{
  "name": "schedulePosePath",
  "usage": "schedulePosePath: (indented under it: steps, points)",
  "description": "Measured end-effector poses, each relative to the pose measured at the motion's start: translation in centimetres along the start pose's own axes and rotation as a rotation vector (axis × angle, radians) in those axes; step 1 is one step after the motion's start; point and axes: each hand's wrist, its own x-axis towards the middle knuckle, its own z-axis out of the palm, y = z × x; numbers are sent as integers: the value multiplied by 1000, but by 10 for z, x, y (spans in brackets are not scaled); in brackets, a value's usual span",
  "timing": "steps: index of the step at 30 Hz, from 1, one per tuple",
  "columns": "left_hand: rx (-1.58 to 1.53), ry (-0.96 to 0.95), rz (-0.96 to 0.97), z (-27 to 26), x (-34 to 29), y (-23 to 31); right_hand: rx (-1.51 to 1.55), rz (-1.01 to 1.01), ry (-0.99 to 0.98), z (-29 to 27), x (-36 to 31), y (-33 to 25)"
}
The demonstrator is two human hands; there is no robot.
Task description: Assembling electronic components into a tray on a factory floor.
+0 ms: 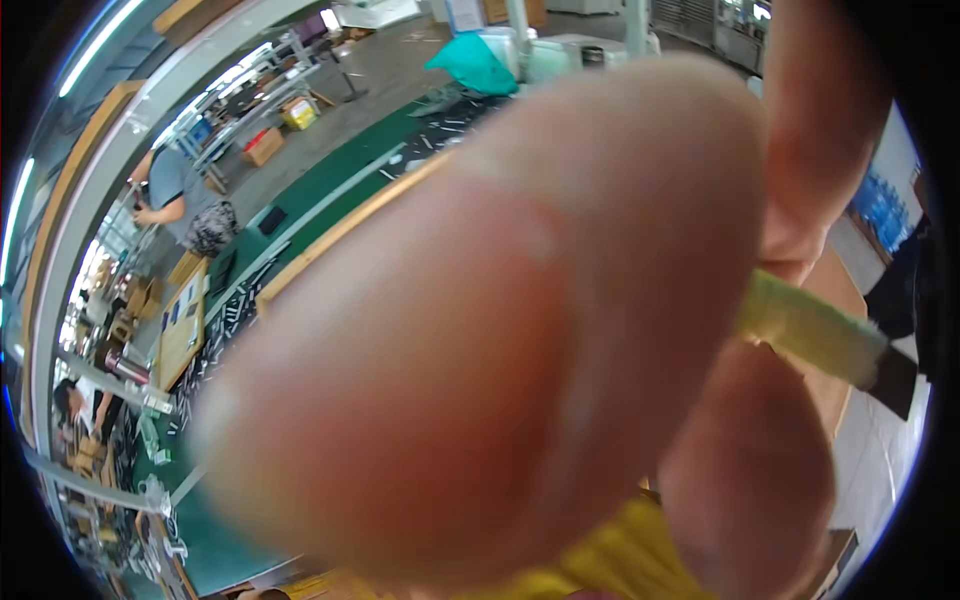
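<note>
One hand, which I take to be my right hand (500, 330), is right up against the camera. A big blurred fingertip covers the middle of the view. More fingers are behind it at the right. Between them sits a short blade tool (815, 325) with a pale yellow wrapped handle and a dark flat metal end pointing right. Part of its handle is hidden behind the fingertip. My left hand cannot be made out. Yellow cloth (625, 560) shows below the fingers.
A long green worktable (215, 535) carries many small dark and light strips (235, 300), a wooden-edged board (183, 322) and a teal bag (475, 65). A person in a grey shirt (180, 195) stands across it; another person (85, 405) is at far left.
</note>
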Motion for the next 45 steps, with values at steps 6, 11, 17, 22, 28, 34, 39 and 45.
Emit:
schedulePosePath:
  steps: [6, 11, 17, 22, 28, 34, 39, 45]
  points:
    - [-135, -290, 30, -25, -1, 4, 138, -62, -66, 6, 22, 2]
    - [-111, -271, 60, -64, -32, 32, 305, 61, -114, 41, -12, 3]
    - [-82, -15, 199, -31, 1, 36, -229, 401, -688, 16, -85, 99]
    - [-69, -225, 167, -49, 0, 34, -411, 446, -924, 38, -165, 134]
    - [-74, -222, 131, -52, 2, 27, -463, 522, -1099, 48, -175, 129]
    - [-46, -238, 83, -46, 10, 24, -475, 568, -1111, 47, -174, 131]
    - [-16, -240, 75, -48, 13, 24, -483, 614, -1095, 52, -170, 127]
    - [-6, -210, 103, -49, 14, 24, -439, 510, -1031, 49, -176, 131]
